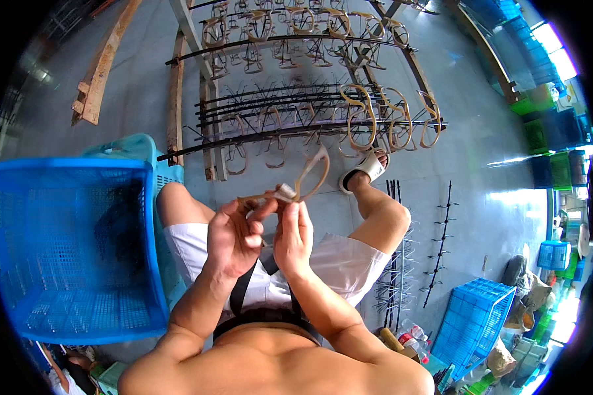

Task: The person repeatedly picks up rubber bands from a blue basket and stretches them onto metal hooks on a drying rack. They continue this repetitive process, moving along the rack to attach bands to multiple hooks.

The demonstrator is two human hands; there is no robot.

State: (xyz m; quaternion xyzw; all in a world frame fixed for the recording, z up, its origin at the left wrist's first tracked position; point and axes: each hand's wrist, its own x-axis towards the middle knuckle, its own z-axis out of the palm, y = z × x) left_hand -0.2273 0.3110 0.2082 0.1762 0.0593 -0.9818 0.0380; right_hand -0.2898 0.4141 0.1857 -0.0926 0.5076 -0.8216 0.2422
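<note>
In front of my lap I hold a beige looped piece with both hands. Its open loop rises above the fingers, and a whitish part sits at the joint. My left hand is closed at its left end, fingertips bent together. With thumb and fingers, my right hand pinches it just below the loop. The fingers hide part of the piece, so its full shape cannot be made out. Beyond the hands, similar beige loops hang from a black spiked bar on a rack.
The rack's wooden posts stand ahead, with more loops on its upper bars. A large blue crate is at my left. Spiked black rods lie on the floor at right, near a smaller blue crate and plastic bottles.
</note>
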